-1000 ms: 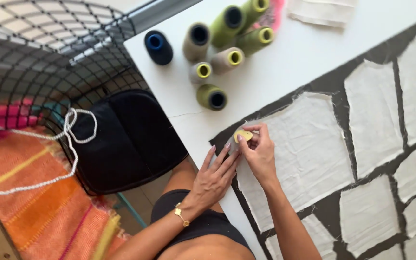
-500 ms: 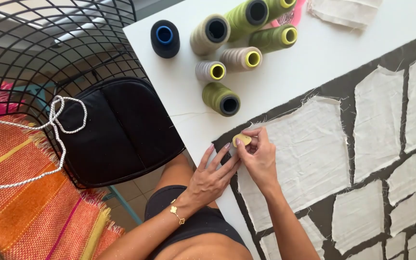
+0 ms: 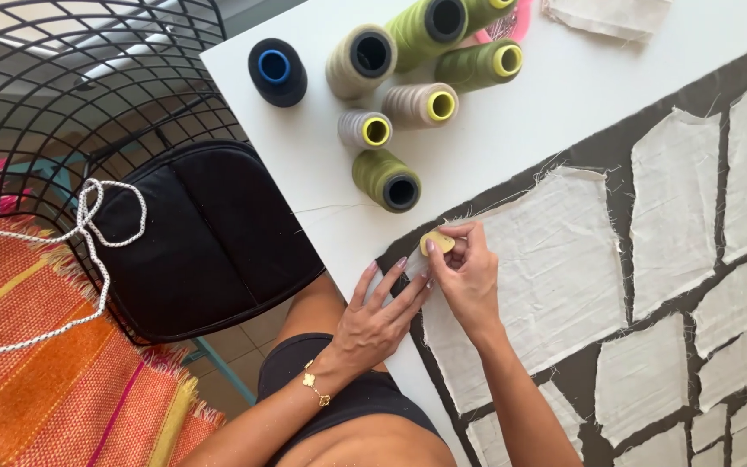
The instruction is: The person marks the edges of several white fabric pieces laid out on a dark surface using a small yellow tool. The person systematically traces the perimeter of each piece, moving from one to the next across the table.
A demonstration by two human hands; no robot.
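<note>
Chalk work is sitting at the near corner of the layout: I'm pinching a small yellow chalk piece (image 3: 437,242) between thumb and fingertips of my right hand (image 3: 469,277), pressing it on the top-left corner of the big cream fabric patch (image 3: 546,277) directly under that hand. My left hand (image 3: 378,316) is lying flat with fingers spread, fingertips touching the patch edge just beside the right hand, pinning it against the tabletop (image 3: 512,138).

Progress, judging by the layout: I'm reading this as early. The patch under my hands is lying on the dark grey backing cloth (image 3: 594,385), and more cream patches (image 3: 676,186) are already spaced out to the right of my right hand and down past my forearm, with grey gaps showing between them. No chalk lines are showing on any patch, though faint ones wouldn't show at this size. So placement looks mostly done; marking is looking barely begun.

Containers: I'm seeing none with contents. Thread cones are lying loose just beyond my hands: an olive cone (image 3: 386,180) nearest, then beige cones with yellow cores (image 3: 365,128), green cones (image 3: 477,62), and a dark navy spool (image 3: 277,71) furthest left. A wire chair (image 3: 62,112) with a black cushion (image 3: 209,233) is sitting left of my left hand, a white cord (image 3: 88,225) draped across it.
</note>
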